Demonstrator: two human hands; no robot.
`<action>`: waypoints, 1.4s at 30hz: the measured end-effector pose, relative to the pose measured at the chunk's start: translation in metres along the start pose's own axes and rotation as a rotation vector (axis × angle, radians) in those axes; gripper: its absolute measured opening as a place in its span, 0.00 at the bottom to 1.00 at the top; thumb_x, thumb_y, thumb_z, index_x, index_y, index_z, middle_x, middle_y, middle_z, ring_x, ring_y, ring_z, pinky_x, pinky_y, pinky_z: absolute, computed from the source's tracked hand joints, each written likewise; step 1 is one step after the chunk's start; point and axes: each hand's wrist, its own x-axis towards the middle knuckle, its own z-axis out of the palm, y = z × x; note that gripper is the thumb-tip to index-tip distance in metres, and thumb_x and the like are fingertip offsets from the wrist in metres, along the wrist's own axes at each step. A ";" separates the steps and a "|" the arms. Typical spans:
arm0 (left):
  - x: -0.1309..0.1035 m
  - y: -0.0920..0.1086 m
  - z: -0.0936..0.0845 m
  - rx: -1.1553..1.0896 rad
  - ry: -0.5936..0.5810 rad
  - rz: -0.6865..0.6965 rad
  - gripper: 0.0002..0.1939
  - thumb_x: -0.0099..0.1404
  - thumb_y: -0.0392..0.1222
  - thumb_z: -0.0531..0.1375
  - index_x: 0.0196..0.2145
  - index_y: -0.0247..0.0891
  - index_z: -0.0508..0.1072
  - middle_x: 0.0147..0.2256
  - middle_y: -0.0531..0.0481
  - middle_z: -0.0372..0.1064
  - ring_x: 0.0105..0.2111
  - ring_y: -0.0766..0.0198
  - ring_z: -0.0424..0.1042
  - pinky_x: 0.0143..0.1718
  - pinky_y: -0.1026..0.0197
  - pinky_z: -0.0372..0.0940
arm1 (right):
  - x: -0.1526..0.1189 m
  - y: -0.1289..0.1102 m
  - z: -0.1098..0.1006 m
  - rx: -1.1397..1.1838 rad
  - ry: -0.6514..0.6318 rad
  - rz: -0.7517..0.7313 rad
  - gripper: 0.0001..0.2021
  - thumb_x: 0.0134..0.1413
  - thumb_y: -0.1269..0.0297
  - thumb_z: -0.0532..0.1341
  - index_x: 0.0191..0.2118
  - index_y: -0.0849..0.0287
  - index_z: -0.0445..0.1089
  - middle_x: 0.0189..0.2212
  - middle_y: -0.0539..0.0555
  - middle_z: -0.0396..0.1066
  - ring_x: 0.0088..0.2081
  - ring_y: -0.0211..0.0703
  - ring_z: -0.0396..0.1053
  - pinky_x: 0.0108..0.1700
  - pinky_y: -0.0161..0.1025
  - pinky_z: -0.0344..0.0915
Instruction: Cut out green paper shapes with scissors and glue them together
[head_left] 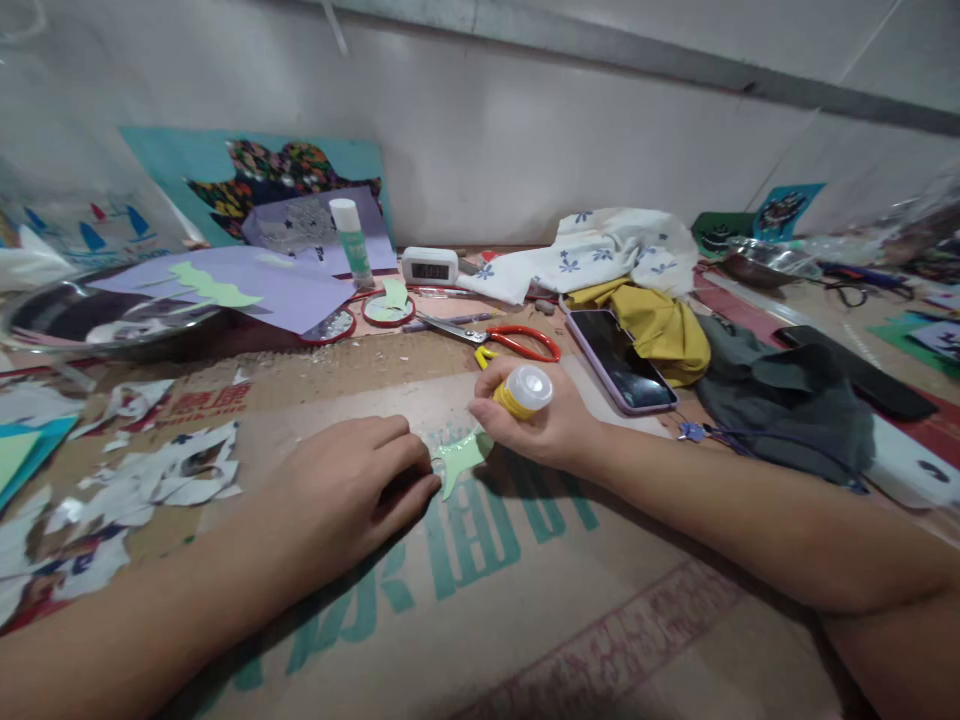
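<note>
A glue stick [523, 392], yellow with a clear, rounded end facing up, is gripped in my right hand [559, 420]. Its lower end is hidden by my fingers, over the right part of a small light-green paper cutout [461, 460]. The cutout lies flat on the cardboard, with shiny wet-looking spots along its left part. My left hand [360, 475] rests on the board, fingers curled, its fingertips holding the cutout's left edge. Just beyond my right hand lie scissors [525, 343] with red handles.
A purple sheet with a green cutout [300, 300] overlaps a metal bowl [150, 345]. Paper scraps [150, 480] lie left. Behind are a standing glue stick [351, 245] and a digital clock [430, 268]. A phone [619, 360] and cloths [652, 325] lie right.
</note>
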 end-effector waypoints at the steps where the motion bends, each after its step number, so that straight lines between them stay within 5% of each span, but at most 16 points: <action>1: -0.001 0.001 0.001 -0.002 0.009 0.010 0.12 0.73 0.45 0.55 0.34 0.40 0.73 0.31 0.50 0.69 0.30 0.59 0.69 0.31 0.59 0.58 | 0.000 0.001 0.000 -0.003 0.003 -0.006 0.11 0.57 0.57 0.63 0.28 0.57 0.68 0.23 0.49 0.69 0.24 0.36 0.64 0.31 0.35 0.62; 13: -0.006 0.003 0.003 0.205 0.092 0.243 0.12 0.75 0.39 0.53 0.44 0.43 0.77 0.26 0.52 0.65 0.23 0.60 0.62 0.25 0.57 0.47 | 0.001 0.003 0.002 0.028 0.033 0.074 0.12 0.56 0.57 0.64 0.28 0.58 0.66 0.21 0.47 0.65 0.23 0.36 0.62 0.28 0.35 0.59; 19: -0.006 0.006 0.005 0.189 0.086 0.243 0.12 0.75 0.38 0.52 0.44 0.42 0.76 0.26 0.52 0.68 0.23 0.60 0.67 0.25 0.58 0.52 | 0.003 0.002 0.000 0.240 0.212 0.132 0.13 0.61 0.56 0.61 0.29 0.57 0.63 0.22 0.45 0.61 0.23 0.34 0.61 0.27 0.34 0.60; 27: -0.001 0.012 0.014 0.203 0.162 0.247 0.17 0.77 0.39 0.47 0.47 0.40 0.75 0.24 0.53 0.69 0.20 0.60 0.68 0.23 0.57 0.56 | 0.000 -0.006 0.003 0.222 -0.098 0.084 0.13 0.57 0.56 0.65 0.30 0.59 0.68 0.23 0.48 0.69 0.24 0.35 0.65 0.27 0.33 0.62; 33: -0.004 0.010 0.016 0.213 0.120 0.240 0.15 0.77 0.43 0.49 0.48 0.41 0.75 0.27 0.52 0.72 0.22 0.59 0.69 0.24 0.57 0.58 | 0.001 -0.004 0.005 0.065 -0.120 0.150 0.15 0.56 0.51 0.65 0.29 0.59 0.69 0.23 0.50 0.71 0.24 0.37 0.67 0.29 0.35 0.60; 42: -0.004 0.002 -0.003 0.137 0.085 0.071 0.14 0.75 0.42 0.52 0.38 0.41 0.77 0.28 0.50 0.71 0.28 0.62 0.71 0.31 0.60 0.64 | 0.001 -0.006 0.004 0.048 -0.140 0.142 0.16 0.56 0.51 0.64 0.28 0.58 0.69 0.22 0.48 0.70 0.24 0.36 0.65 0.30 0.35 0.60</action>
